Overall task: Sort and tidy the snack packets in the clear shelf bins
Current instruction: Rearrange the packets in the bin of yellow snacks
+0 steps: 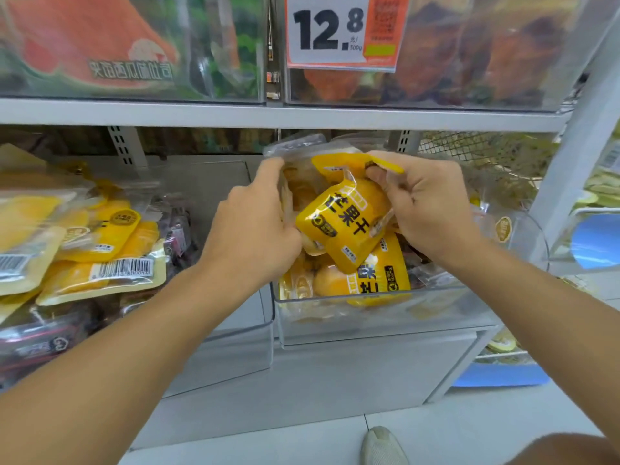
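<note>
Both my hands are inside the clear shelf bin (369, 317) at the middle right, which holds several yellow mango snack packets. My right hand (422, 199) grips the top of a yellow packet with black lettering (342, 226) that hangs tilted above the pile. My left hand (261, 216) holds a clear-topped packet (298, 152) at the bin's left side, thumb on its edge. Another yellow packet (385, 280) lies below against the bin's front wall.
A second clear bin (235, 344) on the left holds yellow packets (100, 250) over dark red ones (50, 340). Above, a shelf rail (268, 115) carries more bins and a 12.8 price tag (339, 31). A white upright (577, 156) stands right. My shoe (382, 446) is below.
</note>
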`<state>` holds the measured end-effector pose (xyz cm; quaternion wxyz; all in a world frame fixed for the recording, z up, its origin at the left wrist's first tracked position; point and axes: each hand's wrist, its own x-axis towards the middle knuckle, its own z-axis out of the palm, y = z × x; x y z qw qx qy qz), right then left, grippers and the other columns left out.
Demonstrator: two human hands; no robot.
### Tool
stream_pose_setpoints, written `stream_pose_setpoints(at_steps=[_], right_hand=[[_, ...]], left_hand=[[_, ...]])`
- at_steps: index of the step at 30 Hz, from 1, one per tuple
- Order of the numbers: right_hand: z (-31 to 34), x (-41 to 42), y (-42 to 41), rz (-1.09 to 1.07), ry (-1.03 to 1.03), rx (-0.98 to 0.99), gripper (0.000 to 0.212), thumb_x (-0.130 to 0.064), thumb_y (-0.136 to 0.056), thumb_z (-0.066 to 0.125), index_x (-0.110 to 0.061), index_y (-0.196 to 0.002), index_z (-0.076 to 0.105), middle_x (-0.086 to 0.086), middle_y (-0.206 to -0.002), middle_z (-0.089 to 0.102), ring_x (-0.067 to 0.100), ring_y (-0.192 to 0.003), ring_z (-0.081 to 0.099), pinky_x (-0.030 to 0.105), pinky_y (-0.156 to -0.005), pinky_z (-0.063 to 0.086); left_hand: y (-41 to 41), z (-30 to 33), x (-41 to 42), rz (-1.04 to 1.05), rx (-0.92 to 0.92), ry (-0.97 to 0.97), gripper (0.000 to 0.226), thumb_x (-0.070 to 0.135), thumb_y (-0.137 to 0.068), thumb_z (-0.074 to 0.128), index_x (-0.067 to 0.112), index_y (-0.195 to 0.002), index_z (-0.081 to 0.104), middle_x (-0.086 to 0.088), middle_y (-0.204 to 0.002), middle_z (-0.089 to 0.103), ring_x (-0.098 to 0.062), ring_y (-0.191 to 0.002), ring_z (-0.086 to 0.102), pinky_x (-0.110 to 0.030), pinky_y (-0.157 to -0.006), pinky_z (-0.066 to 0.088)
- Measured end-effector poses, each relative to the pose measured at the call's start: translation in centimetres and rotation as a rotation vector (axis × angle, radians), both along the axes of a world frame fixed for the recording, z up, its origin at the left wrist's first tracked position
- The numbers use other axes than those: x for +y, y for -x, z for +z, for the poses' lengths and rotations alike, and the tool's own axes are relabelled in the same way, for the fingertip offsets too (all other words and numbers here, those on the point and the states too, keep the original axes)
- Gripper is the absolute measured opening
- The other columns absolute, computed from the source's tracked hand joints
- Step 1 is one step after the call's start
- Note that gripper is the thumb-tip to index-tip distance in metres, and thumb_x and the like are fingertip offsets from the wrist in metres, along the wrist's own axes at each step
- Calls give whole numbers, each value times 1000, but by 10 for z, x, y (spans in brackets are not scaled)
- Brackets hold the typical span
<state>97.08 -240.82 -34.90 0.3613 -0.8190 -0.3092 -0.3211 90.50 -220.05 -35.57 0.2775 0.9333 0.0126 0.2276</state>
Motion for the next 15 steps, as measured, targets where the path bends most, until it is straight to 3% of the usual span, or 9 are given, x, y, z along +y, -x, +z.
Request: stream_pose_setpoints(at_steps=[2,4,7,9,10,12,15], right_hand=[[7,-3,2,-33,64,-32,23,-22,-100,57,-22,-112,76,-28,-89,65,-10,-81,60,15,-73,45],[12,-8,7,-63,154,-121,29,-18,-96,54,-25,-114,75,-19,-97,71,-4,-85,63,20,-75,50],[23,-17,17,-56,174,-395,30,-13,-94,54,-17,-116,75,-6,-113,73,6,-93,69,32,-77,56],[29,-21,22,-88,186,-603,31,-22,-104,47,-13,-115,75,-2,-114,73,17,-94,72,36,-72,57],[30,-21,22,-106,193,-672,37,-25,-106,41,-13,-114,76,-1,-114,74,23,-91,73,38,-69,58],[25,-21,16,-124,227,-759,34,-24,-107,45,-13,-114,76,0,-115,74,29,-83,73,41,-64,57],[7,-14,4,-88,300,-625,24,-10,-96,59,-13,-109,78,1,-113,75,29,-83,73,42,-68,58]], left_hand=[[0,1,6,-3,-49,81,67,21,-89,65,37,-145,32,-1,-103,69,-34,-91,56,-37,-73,39],[3,2,6,-43,-106,39,66,16,-92,62,34,-149,31,0,-83,66,-31,-83,53,-39,-74,37],[9,5,1,-104,-201,-43,63,9,-92,60,31,-147,38,6,-67,56,-32,-72,56,-42,-72,42],[7,5,2,-142,-234,-66,62,12,-91,62,32,-145,40,7,-84,63,-32,-84,62,-43,-78,47],[5,4,3,-163,-248,-51,64,15,-89,64,33,-145,39,6,-106,65,-30,-95,64,-46,-84,50],[4,0,3,-212,-259,4,76,24,-82,72,35,-146,33,3,-143,44,-26,-105,60,-50,-88,53],[7,-2,-3,-295,-260,7,100,47,-68,77,32,-151,23,-6,-151,21,-15,-112,46,-45,-96,50]])
